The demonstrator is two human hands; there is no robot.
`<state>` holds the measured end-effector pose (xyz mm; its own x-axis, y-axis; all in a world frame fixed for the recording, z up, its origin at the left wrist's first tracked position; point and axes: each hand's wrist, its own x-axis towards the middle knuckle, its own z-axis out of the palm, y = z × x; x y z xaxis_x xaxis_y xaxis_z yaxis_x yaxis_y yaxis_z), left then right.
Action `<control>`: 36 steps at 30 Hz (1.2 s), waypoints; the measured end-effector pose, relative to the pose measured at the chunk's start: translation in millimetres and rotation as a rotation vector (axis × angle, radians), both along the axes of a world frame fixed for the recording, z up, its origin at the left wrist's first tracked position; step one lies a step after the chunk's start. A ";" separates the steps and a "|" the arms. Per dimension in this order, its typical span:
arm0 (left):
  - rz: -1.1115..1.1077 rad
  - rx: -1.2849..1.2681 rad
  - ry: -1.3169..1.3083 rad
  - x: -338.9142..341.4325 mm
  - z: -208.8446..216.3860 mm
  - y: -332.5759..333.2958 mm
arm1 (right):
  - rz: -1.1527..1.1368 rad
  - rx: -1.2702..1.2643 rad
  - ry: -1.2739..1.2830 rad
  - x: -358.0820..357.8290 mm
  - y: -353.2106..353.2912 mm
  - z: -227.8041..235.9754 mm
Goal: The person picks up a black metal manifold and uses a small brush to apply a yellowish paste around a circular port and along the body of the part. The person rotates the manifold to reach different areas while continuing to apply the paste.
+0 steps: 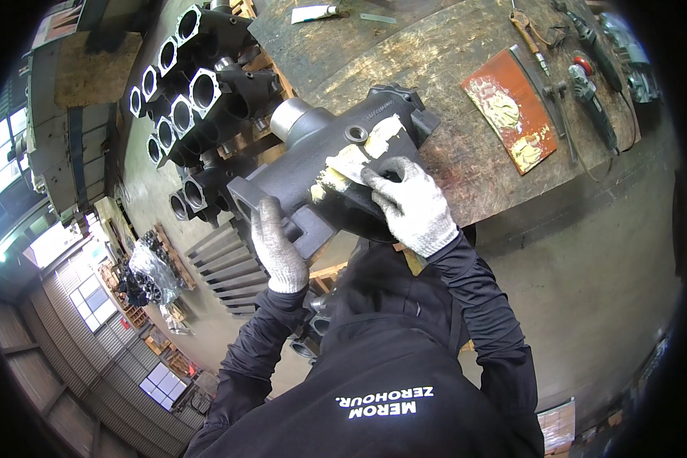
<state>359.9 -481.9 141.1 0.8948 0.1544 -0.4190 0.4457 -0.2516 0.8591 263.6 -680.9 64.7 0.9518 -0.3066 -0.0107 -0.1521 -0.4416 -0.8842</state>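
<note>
A black metal casting with a bare silver pipe end lies along the edge of the workbench. Cream-coloured putty is smeared in patches along its upper side. My gloved right hand pinches a pale, flat spreader and presses it onto the putty. At the casting's near left end, my gloved left hand rests against the square flange with its fingers stretched out. On the bench to the right, a reddish-brown board carries more of the cream putty.
Angle grinders and a wooden-handled tool lie at the bench's right side. A white tube is near its far edge. Several black castings are stacked on the left. Metal bars lie below them.
</note>
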 end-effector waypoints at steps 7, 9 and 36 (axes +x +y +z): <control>-0.004 0.005 -0.007 -0.9 0.7 -2.0 | 0.006 -0.045 0.196 -24.9 -12.3 -8.5; 0.000 0.052 -0.002 -0.8 1.1 -2.3 | -0.035 -0.059 0.106 -23.0 -13.6 -10.8; -0.032 0.003 -0.011 -5.0 2.3 -4.5 | 0.014 -0.054 0.094 -9.6 29.3 41.1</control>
<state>354.9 -486.4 143.4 0.9039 0.1264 -0.4085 0.4277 -0.2681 0.8633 254.0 -651.6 105.8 0.9515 -0.2960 -0.0840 -0.2269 -0.4905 -0.8414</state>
